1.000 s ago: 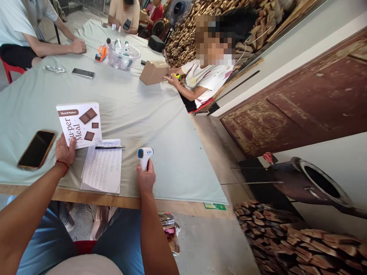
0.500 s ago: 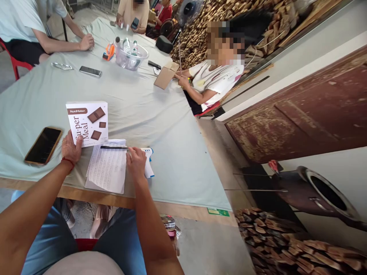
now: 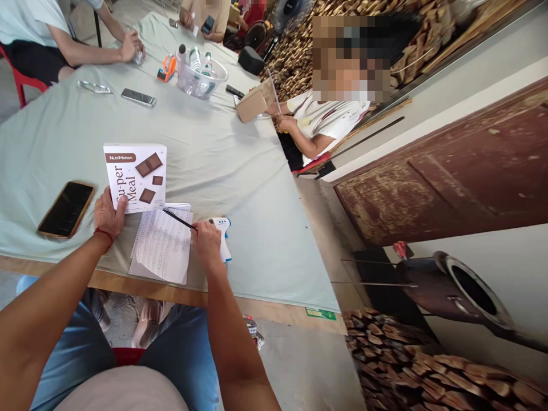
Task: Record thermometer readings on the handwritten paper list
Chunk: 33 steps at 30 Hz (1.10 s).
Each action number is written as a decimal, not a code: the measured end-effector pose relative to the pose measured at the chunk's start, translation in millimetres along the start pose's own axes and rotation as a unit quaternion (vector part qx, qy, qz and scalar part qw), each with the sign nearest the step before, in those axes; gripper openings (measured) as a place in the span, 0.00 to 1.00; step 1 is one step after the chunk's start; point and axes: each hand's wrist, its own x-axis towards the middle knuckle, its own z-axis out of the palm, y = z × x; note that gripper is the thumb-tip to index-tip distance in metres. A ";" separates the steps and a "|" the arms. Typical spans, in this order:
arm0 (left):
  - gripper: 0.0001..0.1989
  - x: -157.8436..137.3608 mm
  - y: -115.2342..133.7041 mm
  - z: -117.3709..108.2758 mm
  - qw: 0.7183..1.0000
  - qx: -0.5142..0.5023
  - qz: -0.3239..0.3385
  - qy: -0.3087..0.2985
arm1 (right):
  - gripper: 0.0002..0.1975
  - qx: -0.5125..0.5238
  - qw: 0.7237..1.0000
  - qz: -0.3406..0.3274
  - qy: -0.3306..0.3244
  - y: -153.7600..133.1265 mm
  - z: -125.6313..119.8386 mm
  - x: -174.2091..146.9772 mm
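Note:
My left hand (image 3: pixel 110 211) grips the lower left corner of a white box (image 3: pixel 136 178) printed with brown chocolate squares and the word NutriMotion. The box stands tilted on the table, just beyond a small stack of handwritten paper sheets (image 3: pixel 161 245). Between the fingers of my right hand (image 3: pixel 207 240) is a black pen (image 3: pixel 177 218), its far end slanting over the top of the sheets. Beside that hand lies a white and blue object (image 3: pixel 222 234), partly hidden by it. A dark phone in a brown case (image 3: pixel 67 209) rests left of my left hand.
Farther along the cloth-covered table (image 3: pixel 265 240) are another phone (image 3: pixel 138 97), a clear tub of bottles (image 3: pixel 201 80) and an orange tape dispenser (image 3: pixel 167 68). A person at the right holds a cardboard box (image 3: pixel 253 103). Split firewood (image 3: pixel 394 354) lies on the floor at the right.
The pen has swung from nearly level to a slant, its right end now lower in my right hand. Across the table, the cardboard box has been turned and shows more sides.

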 end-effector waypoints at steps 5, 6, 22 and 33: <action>0.31 -0.6 -0.2 1.1 1.000 -0.009 -0.001 0.000 | 0.09 0.225 0.965 0.085 0.106 11.1 -12.5 -29.5; 0.32 -0.5 -0.2 1.1 1.000 -0.008 -0.003 0.000 | 0.11 0.284 0.944 0.109 0.129 10.1 -13.2 -35.4; 0.33 0.3 -2.9 1.5 1.000 0.004 -0.004 -0.003 | 0.09 0.422 0.887 0.153 0.105 -23.1 14.2 -79.0; 0.32 -0.8 1.6 -2.4 1.000 0.010 0.002 -0.008 | 0.09 0.380 0.911 0.118 0.107 -26.0 13.8 -79.9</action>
